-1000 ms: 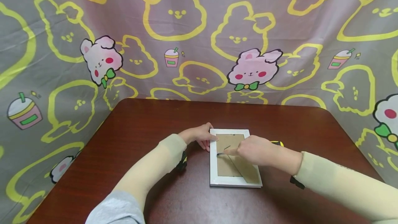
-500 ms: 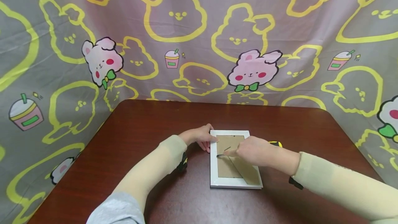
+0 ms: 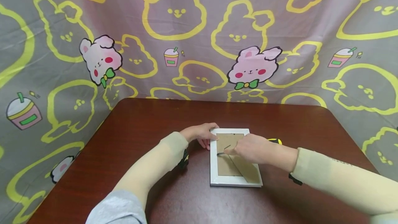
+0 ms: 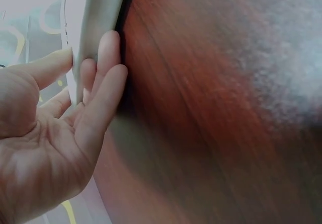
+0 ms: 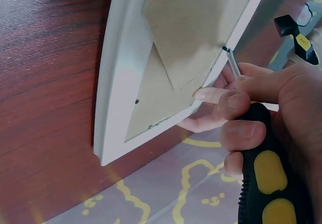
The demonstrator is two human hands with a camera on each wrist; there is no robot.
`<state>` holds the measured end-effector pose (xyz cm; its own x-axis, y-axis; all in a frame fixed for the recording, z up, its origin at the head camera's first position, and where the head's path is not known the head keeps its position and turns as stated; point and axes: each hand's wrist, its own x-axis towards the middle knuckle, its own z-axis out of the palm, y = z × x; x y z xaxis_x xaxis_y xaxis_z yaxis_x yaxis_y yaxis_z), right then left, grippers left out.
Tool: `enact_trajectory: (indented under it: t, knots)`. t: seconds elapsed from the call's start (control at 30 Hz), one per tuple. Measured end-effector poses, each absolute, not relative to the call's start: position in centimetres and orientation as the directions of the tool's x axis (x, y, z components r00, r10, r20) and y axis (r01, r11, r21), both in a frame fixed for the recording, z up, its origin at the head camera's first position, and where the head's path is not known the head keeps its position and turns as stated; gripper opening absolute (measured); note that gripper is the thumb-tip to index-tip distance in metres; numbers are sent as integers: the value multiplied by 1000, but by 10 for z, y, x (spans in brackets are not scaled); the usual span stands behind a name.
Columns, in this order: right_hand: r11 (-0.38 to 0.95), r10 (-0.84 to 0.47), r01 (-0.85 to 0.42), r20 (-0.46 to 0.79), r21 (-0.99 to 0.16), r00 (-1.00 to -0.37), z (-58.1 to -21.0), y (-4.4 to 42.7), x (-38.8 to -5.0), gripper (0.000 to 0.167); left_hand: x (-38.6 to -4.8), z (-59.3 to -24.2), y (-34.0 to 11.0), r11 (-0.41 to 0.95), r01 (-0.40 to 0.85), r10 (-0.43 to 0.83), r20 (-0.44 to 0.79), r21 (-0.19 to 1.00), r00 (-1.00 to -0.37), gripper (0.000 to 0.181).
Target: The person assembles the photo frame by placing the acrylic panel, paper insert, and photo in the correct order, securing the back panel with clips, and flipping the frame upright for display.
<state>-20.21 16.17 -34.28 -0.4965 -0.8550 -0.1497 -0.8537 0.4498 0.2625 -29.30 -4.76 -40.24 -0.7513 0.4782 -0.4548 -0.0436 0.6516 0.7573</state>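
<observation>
A white picture frame (image 3: pixel 214 168) lies face down on the table, its brown backing board (image 3: pixel 225 167) showing with a flap-like stand (image 5: pixel 188 27) on it. My left hand (image 3: pixel 204 133) grips the frame's far left corner, thumb on the rim and fingers along the outer side, as the left wrist view shows. My right hand (image 3: pixel 253 148) holds a screwdriver (image 5: pixel 274 176) by its black and yellow handle, index finger stretched along the metal shaft. Its tip meets a small dark tab (image 5: pixel 225 48) at the inner left edge of the rim.
The dark red-brown wooden table (image 3: pixel 149 120) extends around the frame. Behind and beside it hangs a grey curtain (image 3: pixel 199 51) with cartoon rabbits. Black straps with devices sit at both sleeved wrists.
The fingers of my left hand have shifted slightly to the right along the frame's far corner. The screwdriver tip stays at the rim's left inner edge, and the frame lies as before.
</observation>
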Motion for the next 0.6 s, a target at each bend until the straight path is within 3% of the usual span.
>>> enact_trajectory:
  t: [0.6]
  knots:
    - [491, -854, -855, -100, 167, -510, -349, 168, -202, 61, -292, -397, -44, 673, -30, 477, -465, 739, -745, 41]
